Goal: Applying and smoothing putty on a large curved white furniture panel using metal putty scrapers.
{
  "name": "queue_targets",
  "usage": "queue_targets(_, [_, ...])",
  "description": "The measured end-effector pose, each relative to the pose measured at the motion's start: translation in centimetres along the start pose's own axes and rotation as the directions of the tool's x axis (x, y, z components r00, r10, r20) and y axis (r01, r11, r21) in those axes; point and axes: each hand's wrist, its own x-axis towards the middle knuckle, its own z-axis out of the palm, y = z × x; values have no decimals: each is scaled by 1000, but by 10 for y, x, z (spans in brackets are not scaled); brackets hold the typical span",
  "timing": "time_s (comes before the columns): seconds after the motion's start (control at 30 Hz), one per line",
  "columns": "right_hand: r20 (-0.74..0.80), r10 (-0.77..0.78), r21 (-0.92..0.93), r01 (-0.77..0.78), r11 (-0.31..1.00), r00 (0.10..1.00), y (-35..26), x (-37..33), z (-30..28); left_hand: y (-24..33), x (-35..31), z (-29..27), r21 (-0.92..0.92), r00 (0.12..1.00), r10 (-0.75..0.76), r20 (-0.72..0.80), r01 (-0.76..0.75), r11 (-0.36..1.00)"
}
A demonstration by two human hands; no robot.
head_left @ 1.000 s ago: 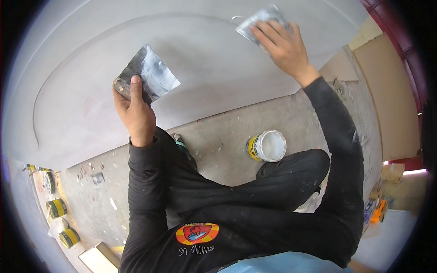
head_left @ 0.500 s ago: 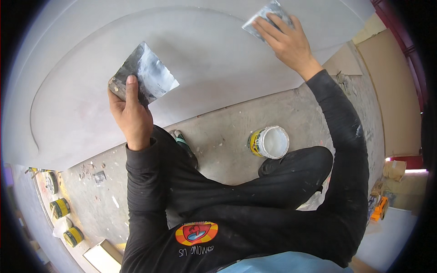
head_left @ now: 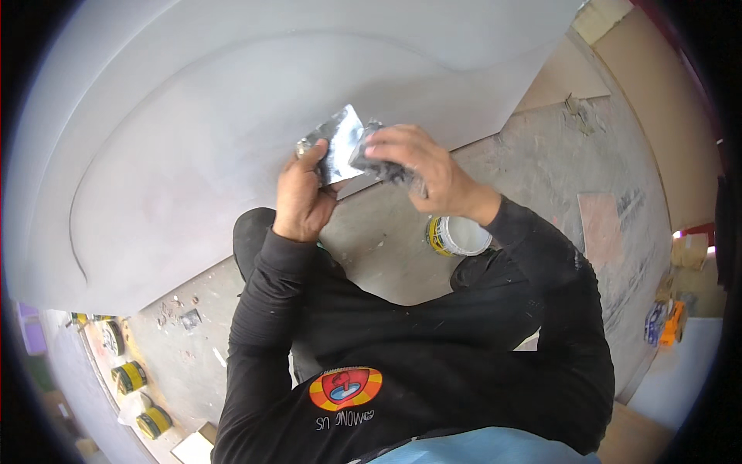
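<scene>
Leftward of the round yellow-white bucket [head_left: 467, 235], left hand [head_left: 301, 195] thumb-steadies a flat silver metal blade [head_left: 342, 147], right hand [head_left: 434, 172] grips probably a grey second blade [head_left: 385, 168]

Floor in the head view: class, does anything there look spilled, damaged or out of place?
Yes: loose debris litters the concrete floor at the left, and dark streaks mark it at the right, beside a reddish-brown rectangular sheet, so it looks untidy and stained. The open bucket stands upright, and no puddle shows beside it.

A head-worn fisheye camera looks steeply down at close range, from above and behind bare fingers [head_left: 400, 138], toward stained gray concrete floor [head_left: 541, 155] beneath.
</scene>
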Motion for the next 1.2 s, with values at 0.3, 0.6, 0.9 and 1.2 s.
queue_targets(0.3, [-158, 136, -208, -168, 964, 978, -7, -44, 1, -21, -10, 19, 101, 971, 227, 80, -235, 967])
queue_targets(0.6, [-238, 411, -97, -442, 892, 880, -9, -61, -37, -7, -8, 45, 570, 762, 559, 328, -631, 526])
queue_targets(0.9, [-157, 73, -454, -138, 880, 985, 6, -38, -12, 9, 20, 57, 559, 542, 651, 532, -802, 212])
queue_targets(1.2, [-706, 568, 288, -560, 776, 424, 160, -92, -39, -15, 40, 72, 404, 658, 696, 288, -742, 535])
